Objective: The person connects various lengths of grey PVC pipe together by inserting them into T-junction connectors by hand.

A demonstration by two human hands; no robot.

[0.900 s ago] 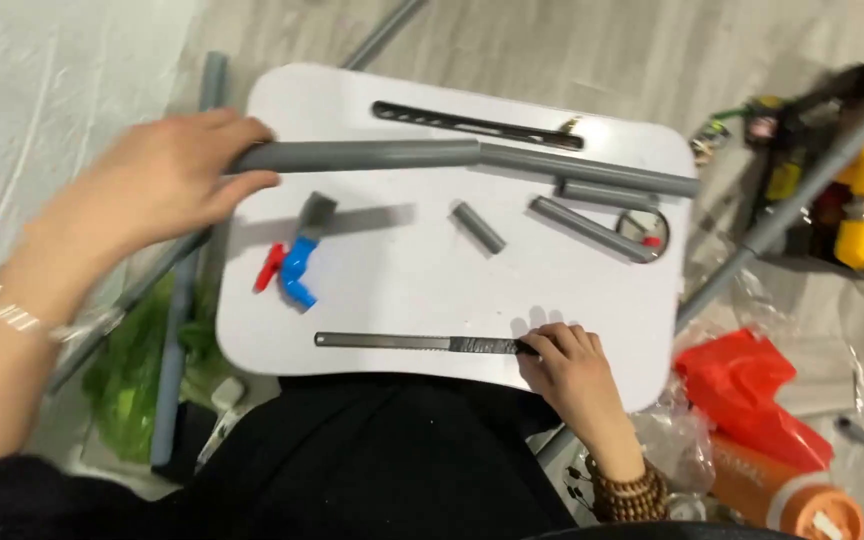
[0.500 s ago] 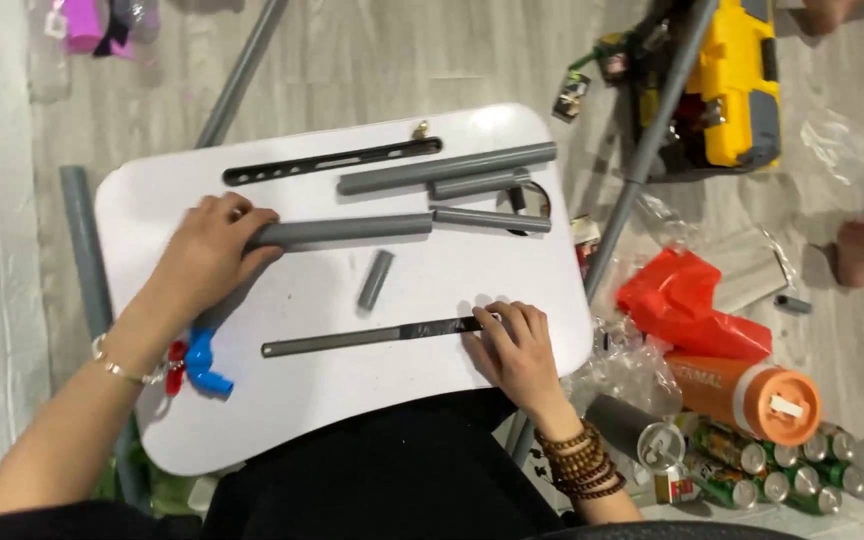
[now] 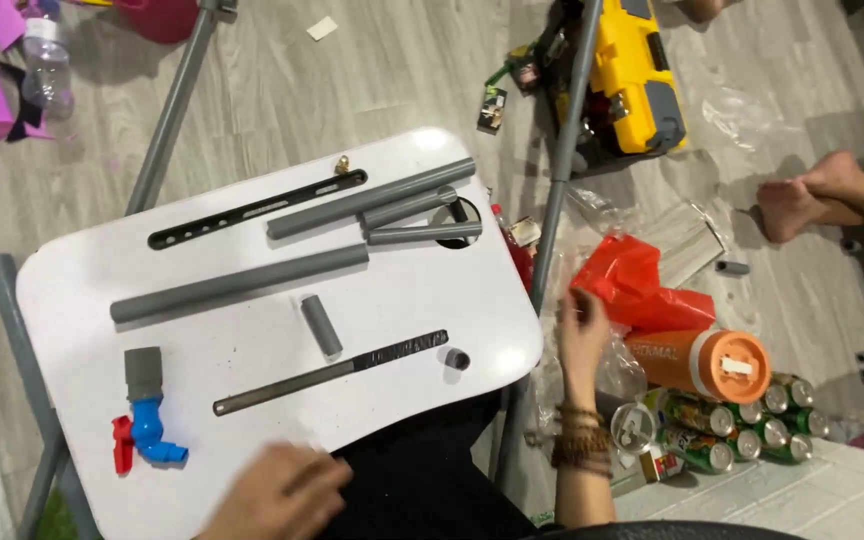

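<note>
Both my hands have come off the grey pipe and hacksaw blade: my right hand (image 3: pixel 584 335) reaches open and empty toward the red plastic bag (image 3: pixel 642 292) beside the white lap table (image 3: pixel 72 290), light, limp, slippery film best pinched at a fold, while my left hand (image 3: pixel 277 492) rests empty at the table's near edge.

Home floor: wood-look flooring (image 3: pixel 352 80), drink cans (image 3: pixel 742 420)

A crumpled red plastic bag (image 3: pixel 642 285) lies on the floor just right of the white table (image 3: pixel 432 310).
</note>
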